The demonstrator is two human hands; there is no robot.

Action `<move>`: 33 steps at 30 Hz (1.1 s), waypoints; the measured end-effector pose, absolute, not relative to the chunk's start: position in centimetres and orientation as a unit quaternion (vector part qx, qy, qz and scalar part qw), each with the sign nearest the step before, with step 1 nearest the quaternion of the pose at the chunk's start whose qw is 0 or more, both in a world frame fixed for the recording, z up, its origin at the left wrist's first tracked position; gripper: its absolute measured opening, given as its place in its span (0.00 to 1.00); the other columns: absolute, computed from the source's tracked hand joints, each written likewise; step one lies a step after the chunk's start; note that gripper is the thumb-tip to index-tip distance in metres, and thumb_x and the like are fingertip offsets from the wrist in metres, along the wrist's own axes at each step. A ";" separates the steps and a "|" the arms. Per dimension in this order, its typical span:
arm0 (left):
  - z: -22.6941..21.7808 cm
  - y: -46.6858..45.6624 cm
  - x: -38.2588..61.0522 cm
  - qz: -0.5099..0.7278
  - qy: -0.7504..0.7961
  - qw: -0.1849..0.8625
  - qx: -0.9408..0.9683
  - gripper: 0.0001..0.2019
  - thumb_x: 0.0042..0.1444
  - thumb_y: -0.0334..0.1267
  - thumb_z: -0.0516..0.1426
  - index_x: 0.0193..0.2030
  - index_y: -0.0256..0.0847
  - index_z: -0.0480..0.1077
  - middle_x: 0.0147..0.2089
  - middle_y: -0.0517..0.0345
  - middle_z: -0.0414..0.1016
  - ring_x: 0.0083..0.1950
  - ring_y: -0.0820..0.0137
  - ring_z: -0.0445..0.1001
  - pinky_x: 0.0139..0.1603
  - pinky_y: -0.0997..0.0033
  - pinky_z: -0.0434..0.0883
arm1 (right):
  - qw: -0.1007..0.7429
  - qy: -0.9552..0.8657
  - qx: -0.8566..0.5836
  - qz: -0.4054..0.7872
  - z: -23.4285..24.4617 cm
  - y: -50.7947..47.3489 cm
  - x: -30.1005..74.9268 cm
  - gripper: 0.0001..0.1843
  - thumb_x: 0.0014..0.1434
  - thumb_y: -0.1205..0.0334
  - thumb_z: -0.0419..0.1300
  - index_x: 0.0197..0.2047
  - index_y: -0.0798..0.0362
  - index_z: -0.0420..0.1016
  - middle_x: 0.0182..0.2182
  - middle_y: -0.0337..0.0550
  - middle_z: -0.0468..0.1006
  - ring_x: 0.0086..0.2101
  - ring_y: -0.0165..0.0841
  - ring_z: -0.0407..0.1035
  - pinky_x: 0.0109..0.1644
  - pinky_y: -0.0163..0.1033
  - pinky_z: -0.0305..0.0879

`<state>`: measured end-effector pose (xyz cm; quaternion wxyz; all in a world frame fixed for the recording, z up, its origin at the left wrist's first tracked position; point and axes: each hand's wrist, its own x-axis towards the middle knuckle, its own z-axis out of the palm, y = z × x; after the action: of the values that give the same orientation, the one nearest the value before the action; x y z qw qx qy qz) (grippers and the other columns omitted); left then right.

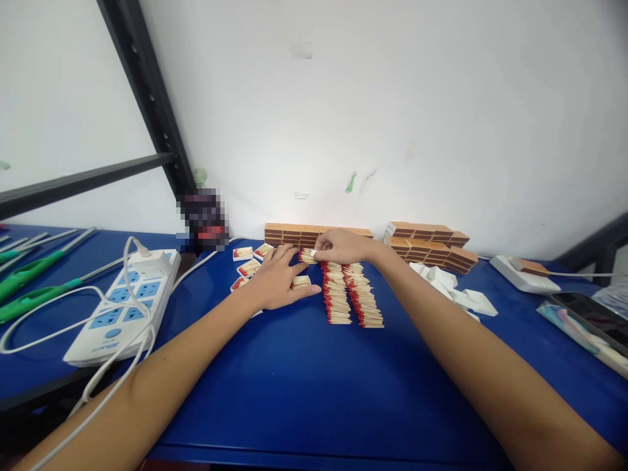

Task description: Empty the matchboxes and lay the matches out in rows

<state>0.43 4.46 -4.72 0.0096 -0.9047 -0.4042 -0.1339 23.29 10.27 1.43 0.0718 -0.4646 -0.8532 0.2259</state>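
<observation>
My right hand point(343, 246) is curled over a small open tray of red-tipped matches point(307, 256) and pinches it at the far end of two rows of filled match trays point(350, 294) on the blue table point(304, 386). My left hand point(277, 278) lies flat with fingers spread, touching another filled tray point(300, 282) beside the rows. Several more loose filled trays point(248, 261) lie just left of that hand.
Stacks of brown matchbox sleeves point(314, 233) line the wall, with more at the right point(432, 246). A white power strip point(127, 304) with cables sits left, beside green-handled tools point(29, 281). White pieces point(456, 291), a white device point(523, 273) and a phone point(589, 317) lie right.
</observation>
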 end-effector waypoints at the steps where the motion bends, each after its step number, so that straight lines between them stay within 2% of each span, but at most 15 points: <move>1: -4.7 4.5 0.4 -0.135 -0.405 0.010 -0.904 0.37 0.68 0.69 0.49 0.70 0.45 0.72 0.76 0.38 0.61 0.78 0.41 0.53 0.75 0.32 0.54 | 0.070 -0.853 -0.465 0.226 1.4 10.3 23.3 0.12 0.58 0.53 0.61 0.37 0.52 0.78 0.30 0.42 0.81 0.29 0.35 0.71 0.31 0.39 0.61; 4: -4.8 4.5 0.4 -0.142 -0.402 0.019 -0.905 0.37 0.68 0.69 0.49 0.69 0.44 0.73 0.72 0.37 0.65 0.76 0.42 0.55 0.73 0.34 0.55 | 0.068 -0.855 -0.465 0.221 1.5 10.3 23.3 0.12 0.58 0.52 0.61 0.37 0.52 0.78 0.30 0.42 0.81 0.29 0.35 0.71 0.31 0.39 0.61; 7: -4.7 4.6 0.4 -0.149 -0.395 0.028 -0.906 0.36 0.68 0.69 0.49 0.66 0.44 0.75 0.61 0.39 0.71 0.68 0.46 0.63 0.70 0.39 0.60 | 0.067 -0.858 -0.465 0.209 1.5 10.2 23.3 0.12 0.58 0.52 0.60 0.36 0.52 0.78 0.29 0.43 0.81 0.29 0.35 0.71 0.31 0.39 0.60; 10: -4.7 4.6 0.4 -0.148 -0.389 0.035 -0.908 0.35 0.69 0.68 0.49 0.65 0.44 0.76 0.54 0.42 0.72 0.60 0.49 0.66 0.66 0.42 0.63 | 0.065 -0.856 -0.467 0.212 1.5 10.1 23.1 0.13 0.58 0.51 0.60 0.36 0.52 0.77 0.30 0.43 0.81 0.30 0.35 0.71 0.31 0.39 0.60; 15: -4.5 4.4 0.5 -0.136 -0.386 0.035 -0.912 0.34 0.69 0.67 0.50 0.68 0.43 0.73 0.55 0.42 0.72 0.61 0.49 0.65 0.66 0.43 0.62 | 0.058 -0.856 -0.464 0.221 1.5 10.0 23.0 0.14 0.59 0.50 0.60 0.37 0.52 0.77 0.30 0.42 0.81 0.30 0.35 0.70 0.31 0.39 0.59; 26: -4.6 4.5 0.5 -0.138 -0.384 0.028 -0.913 0.35 0.70 0.67 0.48 0.66 0.40 0.74 0.55 0.41 0.72 0.61 0.48 0.65 0.66 0.43 0.60 | 0.058 -0.854 -0.458 0.238 1.9 9.9 23.2 0.12 0.58 0.52 0.60 0.37 0.51 0.77 0.29 0.41 0.80 0.29 0.34 0.69 0.31 0.39 0.59; 33: -4.8 4.6 0.4 -0.160 -0.376 0.014 -0.913 0.34 0.69 0.67 0.48 0.65 0.43 0.75 0.54 0.43 0.73 0.61 0.48 0.65 0.66 0.42 0.60 | 0.049 -0.857 -0.455 0.236 1.9 9.7 23.1 0.11 0.59 0.52 0.60 0.35 0.51 0.76 0.28 0.41 0.79 0.28 0.34 0.68 0.30 0.40 0.58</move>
<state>0.41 4.56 -4.80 0.0142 -0.9126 -0.3761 -0.1599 23.08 9.74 1.90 0.0487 -0.4552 -0.8572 0.2358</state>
